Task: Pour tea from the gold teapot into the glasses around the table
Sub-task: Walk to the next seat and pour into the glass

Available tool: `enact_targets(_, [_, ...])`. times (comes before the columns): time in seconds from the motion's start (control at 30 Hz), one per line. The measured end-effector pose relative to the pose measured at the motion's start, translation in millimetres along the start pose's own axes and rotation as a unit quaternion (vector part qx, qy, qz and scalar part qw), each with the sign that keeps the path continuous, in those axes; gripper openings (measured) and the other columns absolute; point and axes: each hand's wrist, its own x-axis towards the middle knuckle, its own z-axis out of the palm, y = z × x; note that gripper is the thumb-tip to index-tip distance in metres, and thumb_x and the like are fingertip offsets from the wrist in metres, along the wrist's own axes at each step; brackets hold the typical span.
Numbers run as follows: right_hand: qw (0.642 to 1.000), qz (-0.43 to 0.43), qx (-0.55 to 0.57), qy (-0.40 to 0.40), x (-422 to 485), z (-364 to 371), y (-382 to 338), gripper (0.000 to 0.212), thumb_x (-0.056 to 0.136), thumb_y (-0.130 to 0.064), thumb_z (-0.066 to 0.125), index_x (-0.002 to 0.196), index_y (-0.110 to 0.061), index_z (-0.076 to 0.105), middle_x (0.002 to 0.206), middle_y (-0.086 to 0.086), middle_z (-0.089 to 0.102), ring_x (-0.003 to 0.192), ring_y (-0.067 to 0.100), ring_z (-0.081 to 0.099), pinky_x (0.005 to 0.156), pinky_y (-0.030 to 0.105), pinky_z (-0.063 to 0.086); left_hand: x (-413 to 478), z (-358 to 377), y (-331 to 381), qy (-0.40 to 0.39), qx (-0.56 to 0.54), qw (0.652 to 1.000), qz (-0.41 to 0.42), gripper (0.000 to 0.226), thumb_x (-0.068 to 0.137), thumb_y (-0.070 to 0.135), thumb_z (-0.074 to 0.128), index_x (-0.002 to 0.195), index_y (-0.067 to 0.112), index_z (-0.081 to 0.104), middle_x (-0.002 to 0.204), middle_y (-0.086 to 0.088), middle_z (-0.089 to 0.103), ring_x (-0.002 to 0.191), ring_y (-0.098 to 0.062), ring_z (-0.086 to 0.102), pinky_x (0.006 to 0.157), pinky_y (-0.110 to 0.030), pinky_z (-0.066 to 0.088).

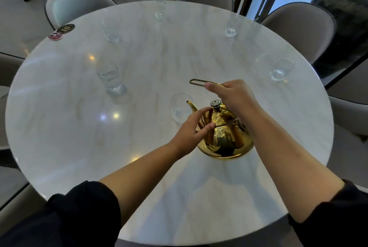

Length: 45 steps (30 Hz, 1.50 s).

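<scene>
Gold teapot [225, 133] sitting on the table [79, 127] near edge, right hand [235, 95] clamped on its handle [199, 82], left hand [191, 129] loosely steadying the body, spout [191, 105] aimed at nearest glass [180, 110] just beside.

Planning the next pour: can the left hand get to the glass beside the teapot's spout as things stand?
Probably yes. The left hand rests against the teapot, and the glass stands just beyond its fingers, with only the thin spout nearby.

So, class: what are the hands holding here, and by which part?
The right hand grips the gold teapot by its raised wire handle. The left hand rests fingers against the pot's body near the spout, steadying rather than gripping.
</scene>
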Motion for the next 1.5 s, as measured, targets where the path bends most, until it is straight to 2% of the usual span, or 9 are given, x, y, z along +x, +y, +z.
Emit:
enact_targets(0.3, [1.0, -0.004, -0.014, -0.017, 5, -1, -5, 0.056, 0.082, -0.046, 0.069, 0.049, -0.018, 0.033, 0.048, -0.003, 0.026, 0.043, 0.013, 0.022, 0.049, 0.027, 0.024, 2, 1, 3, 0.003, -0.026, 1.0, -0.017, 0.047, 0.093, 0.034, 0.051, 0.137, 0.032, 0.036, 0.147, 0.001, 0.037, 0.118, -0.004, 0.029, 0.098, -0.029, 0.029])
enact_targets(0.5, [0.999, -0.006, -0.045, -0.024, 7, -2, -7, 0.054, 0.082, -0.048, 0.067, 0.053, -0.015, 0.037, 0.051, -0.001, 0.029, 0.044, 0.012, 0.025, 0.049, 0.026, 0.025, 3, 4, 3, 0.002, -0.037, 0.999, -0.032, 0.049, 0.09, 0.044, 0.052, 0.136, 0.035, 0.035, 0.148, 0.001, 0.036, 0.133, -0.02, 0.033, 0.105, -0.038, 0.031])
enact_targets(0.63, [0.998, -0.004, -0.05, -0.026, 8, -2, -8, 0.055, 0.082, -0.048, 0.067, 0.052, -0.016, 0.034, 0.051, -0.001, 0.028, 0.045, 0.012, 0.024, 0.049, 0.026, 0.023, 2, 5, 5, 0.003, -0.049, 0.998, -0.039, 0.052, 0.08, 0.053, 0.047, 0.129, 0.044, 0.035, 0.147, 0.002, 0.036, 0.133, -0.02, 0.033, 0.107, -0.043, 0.033])
enact_targets(1.33, [0.996, -0.019, -0.083, -0.039, 10, -1, -15, 0.054, 0.085, -0.047, 0.064, 0.051, -0.014, 0.039, 0.052, 0.0, 0.032, 0.046, 0.012, 0.028, 0.051, 0.027, 0.025, 5, 6, 7, 0.003, -0.085, 0.995, -0.047, 0.048, 0.079, 0.053, 0.049, 0.124, 0.049, 0.035, 0.148, 0.001, 0.034, 0.137, -0.028, 0.033, 0.11, -0.052, 0.033])
enact_targets(1.5, [0.995, -0.02, -0.094, -0.041, 12, -1, -16, 0.053, 0.085, -0.048, 0.064, 0.052, -0.014, 0.041, 0.052, 0.0, 0.033, 0.047, 0.013, 0.029, 0.051, 0.027, 0.026, 6, 7, 6, 0.007, -0.097, 0.994, -0.041, 0.043, 0.079, 0.054, 0.05, 0.12, 0.056, 0.035, 0.147, 0.002, 0.035, 0.136, -0.028, 0.034, 0.109, -0.053, 0.034])
